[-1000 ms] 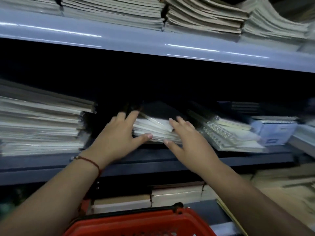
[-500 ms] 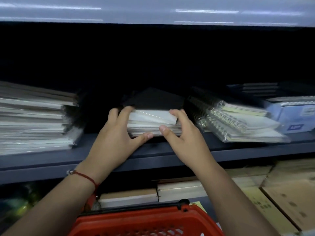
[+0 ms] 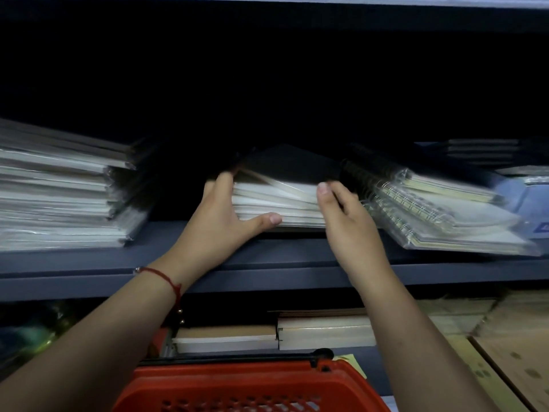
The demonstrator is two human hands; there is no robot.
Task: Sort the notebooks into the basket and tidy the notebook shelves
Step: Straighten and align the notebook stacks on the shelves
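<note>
A short stack of black-covered notebooks (image 3: 279,200) lies in the middle of the dark grey shelf (image 3: 89,278). My left hand (image 3: 219,230) presses against the stack's left side, fingers pointing up and thumb stretched along its lower front edge. My right hand (image 3: 350,230) lies flat against the stack's right side, thumb at the upper front corner. The stack sits between both palms. The red plastic basket (image 3: 252,385) is at the bottom of the view, below my forearms.
A tall pile of wrapped notebooks (image 3: 59,197) fills the shelf's left end. Spiral-bound notebooks (image 3: 430,209) lean just right of my right hand, with a blue box (image 3: 534,197) beyond. Thick pads (image 3: 323,331) lie on the lower shelf; cardboard boxes (image 3: 505,352) stand at the lower right.
My right hand slid from the stack's front round to its right side. My left hand's fingers rose along the left side. The view dropped and closed in on the shelf.
</note>
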